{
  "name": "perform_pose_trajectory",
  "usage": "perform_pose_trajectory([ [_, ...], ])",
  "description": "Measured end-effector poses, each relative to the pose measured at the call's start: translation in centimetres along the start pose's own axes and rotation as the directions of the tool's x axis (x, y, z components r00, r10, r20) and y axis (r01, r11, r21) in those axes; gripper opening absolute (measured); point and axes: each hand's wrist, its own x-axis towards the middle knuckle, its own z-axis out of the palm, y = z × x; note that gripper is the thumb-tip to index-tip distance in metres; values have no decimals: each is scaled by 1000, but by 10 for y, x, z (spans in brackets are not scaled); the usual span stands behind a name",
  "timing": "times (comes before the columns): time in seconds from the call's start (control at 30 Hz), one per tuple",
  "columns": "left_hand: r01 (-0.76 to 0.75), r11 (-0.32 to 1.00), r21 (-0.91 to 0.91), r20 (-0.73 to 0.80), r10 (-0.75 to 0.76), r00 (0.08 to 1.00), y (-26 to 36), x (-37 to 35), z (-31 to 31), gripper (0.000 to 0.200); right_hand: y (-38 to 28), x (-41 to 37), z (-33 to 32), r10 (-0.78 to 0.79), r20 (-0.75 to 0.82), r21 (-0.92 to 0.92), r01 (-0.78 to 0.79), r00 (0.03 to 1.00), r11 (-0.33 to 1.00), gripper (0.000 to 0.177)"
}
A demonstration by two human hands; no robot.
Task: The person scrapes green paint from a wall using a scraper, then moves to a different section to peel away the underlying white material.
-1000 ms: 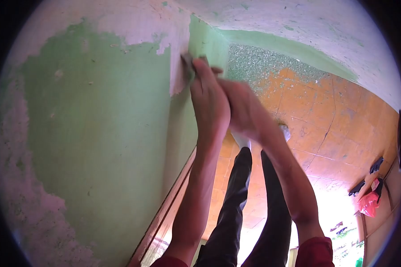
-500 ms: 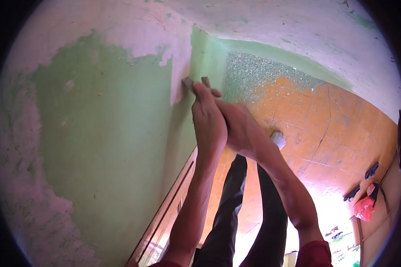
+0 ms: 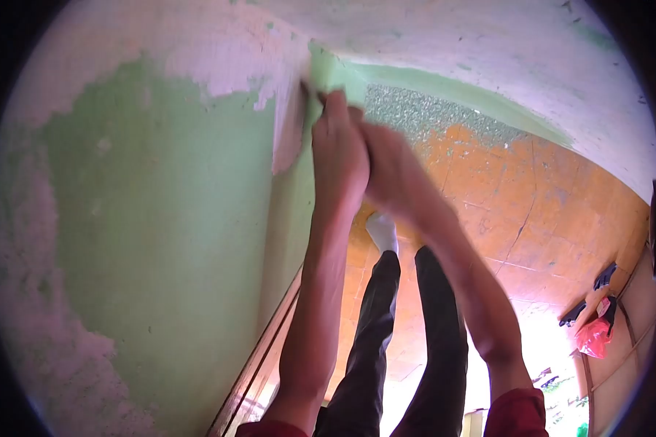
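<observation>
The wall (image 3: 153, 211) is green with irregular pinkish-white patches; the floor (image 3: 488, 211) is orange with green-and-white speckles. Sleeves (image 3: 516, 414) are dark red, trousers (image 3: 368, 349) black, the bag (image 3: 594, 338) pinkish red.

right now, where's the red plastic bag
In the head view, the red plastic bag is toward the lower right, next to the dark objects, by the edge of the orange floor.

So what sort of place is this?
Likely a room being stripped of paint: green wall paint partly gone, pale flakes littering the orange tiled floor.
</observation>
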Motion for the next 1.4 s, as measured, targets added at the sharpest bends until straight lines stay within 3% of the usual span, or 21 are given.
perform_pose_trajectory([
  [0.1,18,1000,24,-54,-17,998,9,12,-1,52,-1,12,0,-50,-29,-51,48,998,998,26],
  [0.17,-85,996,31,127,80,989,23,44,14,51,-4,37,-20,71,-54,-36,-73,996,997,30],
  [0.33,53,999,13,25,-53,998,9,10,-2,49,1,8,9,-126,-116,-149,108,985,983,19],
  [0.43,-67,998,-6,123,67,990,31,39,11,44,-4,39,-15,-91,-101,-144,76,991,987,20],
  [0.47,5,1000,30,53,-7,999,36,29,19,42,-10,38,-24,-1,-54,-101,-4,999,995,21],
  [0.6,47,998,-50,8,-47,999,29,16,9,42,-10,21,-8,-46,-45,-194,37,998,980,22],
  [0.7,-8,1000,14,62,7,998,41,34,21,36,-14,39,-29,30,-25,-160,-33,999,987,23],
  [0.77,-10,1000,4,41,10,999,27,32,16,36,-4,32,-19,32,-49,-168,-40,998,985,22],
  [0.83,33,996,-78,59,-28,998,27,27,10,41,-4,30,-11,-70,-55,-198,58,996,979,21],
  [0.97,-51,997,60,50,48,998,25,49,25,48,7,46,-23,-101,-112,-254,70,989,965,24],
  [1.03,14,988,155,62,-24,998,24,35,18,58,11,44,-23,53,-29,-157,-57,998,986,29],
  [1.07,-11,989,150,57,3,998,16,29,13,65,20,38,-17,-18,-8,-126,16,1000,992,44],
  [1.1,-35,988,147,49,28,998,5,22,5,72,21,28,-15,-18,-6,-115,17,1000,993,44],
  [1.13,29,985,167,31,-35,999,-14,15,-8,81,19,15,-14,101,-6,-116,-101,995,988,51],
  [1.17,48,998,-48,-79,-51,996,-34,-3,-10,74,20,2,-15,222,-9,-118,-221,975,968,59],
  [1.2,43,990,-137,-65,-52,997,-56,-16,-20,58,31,-11,-14,327,17,-75,-325,945,943,65],
  [1.23,15,985,-172,-10,-17,1000,-79,-30,-32,45,41,-23,-11,327,17,-67,-325,945,943,65],
  [1.33,238,970,-38,-50,-240,969,-107,-78,-46,34,42,-53,1,287,48,61,-290,957,955,69],
  [1.4,197,976,-92,-9,-198,980,-114,-90,-43,30,9,-61,9,204,228,243,-259,952,935,66],
])
